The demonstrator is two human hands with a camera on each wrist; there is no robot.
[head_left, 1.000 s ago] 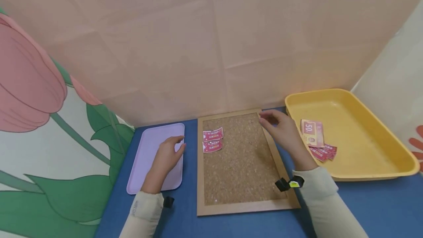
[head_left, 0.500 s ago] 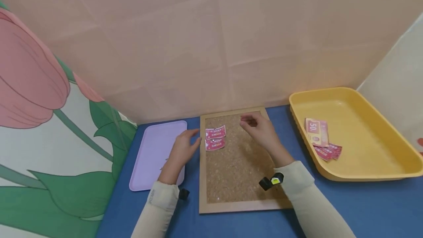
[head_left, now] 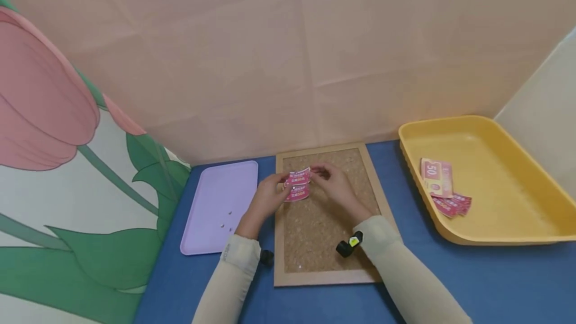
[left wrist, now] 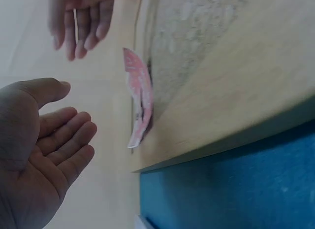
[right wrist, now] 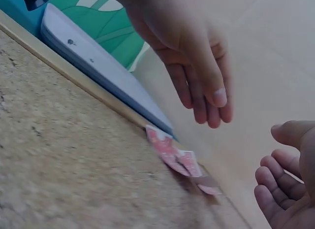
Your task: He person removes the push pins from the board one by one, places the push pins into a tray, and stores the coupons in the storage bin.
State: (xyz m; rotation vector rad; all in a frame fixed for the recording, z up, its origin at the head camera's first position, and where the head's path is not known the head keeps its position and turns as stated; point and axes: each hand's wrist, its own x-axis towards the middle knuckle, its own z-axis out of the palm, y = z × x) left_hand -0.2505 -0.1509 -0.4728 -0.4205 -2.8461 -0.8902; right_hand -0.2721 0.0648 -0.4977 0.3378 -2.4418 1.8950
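Two pink-and-red paper coupons [head_left: 298, 184] lie one above the other at the upper left of the framed cork board [head_left: 333, 244]. In the wrist views the paper strip [left wrist: 140, 93] bows up off the cork. My left hand [head_left: 269, 195] is at the coupons' left side, fingers loosely bent and thumb apart. Close to their right edge hovers my right hand [head_left: 336, 186], its fingers relaxed. Both wrist views show a gap between each hand and the paper, with nothing held. The left hand [right wrist: 189, 66] also appears in the right wrist view.
Left of the board lies a lilac tray [head_left: 211, 189] with several tiny studs on it. A yellow tray [head_left: 508, 184] at the right holds more coupons [head_left: 436, 179]. The blue table [head_left: 315, 309] meets a pink cloth backdrop [head_left: 225, 64].
My left hand has moved right from over the lilac tray to the coupons. The right hand has moved left across the board toward them. The tiny studs have come into sight.
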